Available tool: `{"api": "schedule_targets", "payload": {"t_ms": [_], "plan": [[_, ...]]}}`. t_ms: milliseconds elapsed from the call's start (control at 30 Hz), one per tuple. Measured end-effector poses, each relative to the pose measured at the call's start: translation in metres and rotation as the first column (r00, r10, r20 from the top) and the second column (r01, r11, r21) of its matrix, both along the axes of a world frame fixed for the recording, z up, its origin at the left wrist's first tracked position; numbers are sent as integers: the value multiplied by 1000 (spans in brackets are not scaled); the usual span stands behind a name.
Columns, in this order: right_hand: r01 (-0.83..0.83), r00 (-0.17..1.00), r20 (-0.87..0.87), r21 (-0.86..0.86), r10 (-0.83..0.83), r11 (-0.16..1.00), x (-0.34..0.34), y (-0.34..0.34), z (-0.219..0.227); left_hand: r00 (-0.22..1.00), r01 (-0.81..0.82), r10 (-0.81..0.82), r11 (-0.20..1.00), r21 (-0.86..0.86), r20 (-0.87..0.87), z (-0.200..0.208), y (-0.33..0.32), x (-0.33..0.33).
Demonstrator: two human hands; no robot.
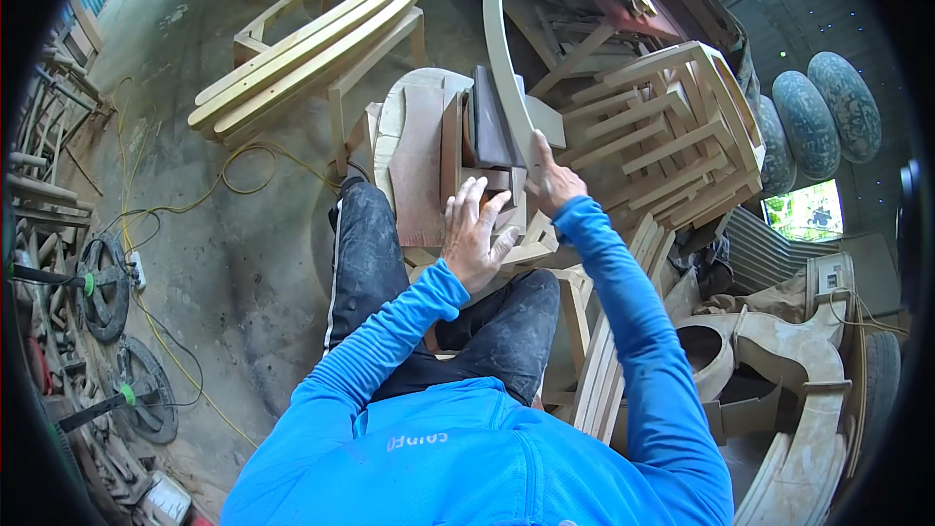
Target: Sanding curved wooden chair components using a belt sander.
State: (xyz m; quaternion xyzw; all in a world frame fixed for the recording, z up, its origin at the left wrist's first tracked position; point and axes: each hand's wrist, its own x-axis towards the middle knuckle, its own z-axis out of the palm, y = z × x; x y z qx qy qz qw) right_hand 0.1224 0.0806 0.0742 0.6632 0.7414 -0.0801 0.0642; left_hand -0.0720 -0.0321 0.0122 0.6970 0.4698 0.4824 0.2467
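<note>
A long curved wooden slat [503,44] runs from the top edge down to my right hand [557,182], which is closed round its near end. Its side lies close against a dark upright block-like face [495,122] on the bench; whether they touch I cannot tell. My left hand [474,239] is open, fingers spread, at the near end of that dark piece. Its fingertips reach a brown wooden part there; what lies under the palm is hidden. Left of the dark piece is a dusty brown board [421,166] on a pale rounded wooden top [392,117].
Several curved slats [317,49] rest on a wooden frame at the upper left. Slatted wooden frames [672,131] stack at the right. A yellow cable [185,203] crosses the floor, near black wheels [104,287]. Large carved wooden pieces [794,351] stand at lower right.
</note>
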Motion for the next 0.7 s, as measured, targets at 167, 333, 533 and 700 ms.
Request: {"api": "schedule_targets", "payload": {"t_ms": [167,333,533,700], "plan": [[-27,997,-74,37,30,999,0,-53,-20,998,-13,20,993,117,-58,22,2,11],[-105,994,-37,-90,102,990,56,-211,33,962,129,-87,980,151,-258,29,25,34],[28,997,-63,-335,-52,942,106,-392,155,734,622,-470,755,207,-490,46,21,63],[215,963,-21,-548,-270,809,114,-443,208,862,504,-459,743,441,-212,22,-22,101]]}}
